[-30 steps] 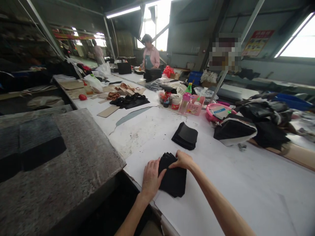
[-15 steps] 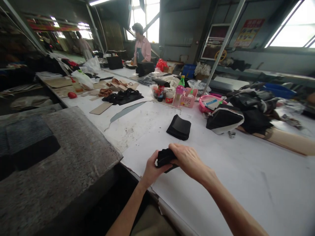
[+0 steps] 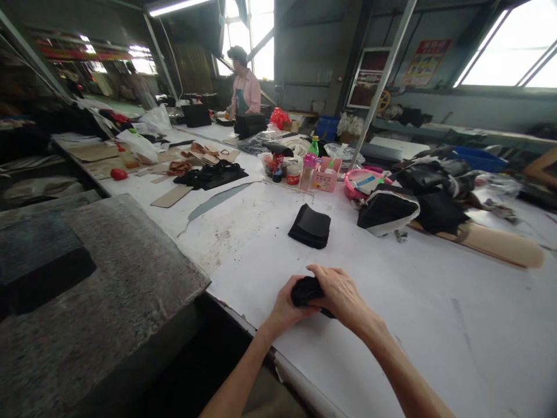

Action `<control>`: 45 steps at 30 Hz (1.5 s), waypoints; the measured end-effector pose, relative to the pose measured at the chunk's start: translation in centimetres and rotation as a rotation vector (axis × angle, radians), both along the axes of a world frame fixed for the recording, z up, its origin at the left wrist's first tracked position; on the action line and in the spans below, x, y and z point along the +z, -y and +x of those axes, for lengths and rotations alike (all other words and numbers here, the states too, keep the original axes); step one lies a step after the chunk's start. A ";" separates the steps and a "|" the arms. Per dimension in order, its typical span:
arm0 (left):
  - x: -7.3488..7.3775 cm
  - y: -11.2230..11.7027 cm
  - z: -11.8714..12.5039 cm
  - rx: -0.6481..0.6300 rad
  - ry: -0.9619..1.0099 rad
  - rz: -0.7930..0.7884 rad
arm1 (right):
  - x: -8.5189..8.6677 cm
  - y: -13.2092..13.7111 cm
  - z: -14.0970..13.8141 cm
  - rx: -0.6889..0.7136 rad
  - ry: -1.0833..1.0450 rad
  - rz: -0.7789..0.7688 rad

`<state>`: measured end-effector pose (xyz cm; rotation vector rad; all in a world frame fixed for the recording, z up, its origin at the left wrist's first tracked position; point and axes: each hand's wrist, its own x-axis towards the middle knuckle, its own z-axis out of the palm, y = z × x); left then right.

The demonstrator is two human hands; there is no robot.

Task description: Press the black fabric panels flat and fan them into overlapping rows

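Note:
Between my two hands is a small stack of black pieces [image 3: 306, 291], perhaps leather or fabric, held just over the white tabletop [image 3: 391, 313]. My left hand [image 3: 287, 307] wraps its left end, thumb along the near side. From the right, my right hand [image 3: 342, 293] grips the other end, fingers over the top and thumb beneath. Part of the stack is covered by my fingers. Just beyond my hands lies a second stack of black pieces [image 3: 310, 226], squarish with a curved upper face, which neither hand touches.
A grey slab [image 3: 143, 255] with dark material on it borders the table at left. Farther back stand a pink bottle [image 3: 308, 172], a pink basket [image 3: 354, 184] and a black-and-white bundle [image 3: 387, 210]. A beige roll [image 3: 500, 244] lies right. A person [image 3: 247, 93] stands across the table.
Both hands have shifted slightly right and nearer with the held black stack, which has turned in the grip. The view has swung a little to the right.

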<state>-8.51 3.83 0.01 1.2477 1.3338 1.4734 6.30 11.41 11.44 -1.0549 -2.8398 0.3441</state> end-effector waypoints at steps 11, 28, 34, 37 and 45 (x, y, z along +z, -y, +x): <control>0.1 -0.1 1.7 -0.105 0.104 0.017 | -9.3 0.9 4.8 -0.321 -0.928 -0.595; -1.2 0.1 1.7 -0.109 0.166 -0.030 | -11.6 2.4 4.2 -0.452 -1.116 -0.658; -1.0 -0.1 1.2 -0.204 0.022 -0.038 | -11.8 2.7 4.2 -0.416 -1.067 -0.673; -0.7 -0.2 0.7 -0.149 -0.059 -0.065 | -10.4 2.4 5.2 -0.388 -0.967 -0.628; 4.2 -1.0 1.1 -0.172 -0.571 -0.103 | 0.8 2.8 5.1 -0.100 -0.336 -0.094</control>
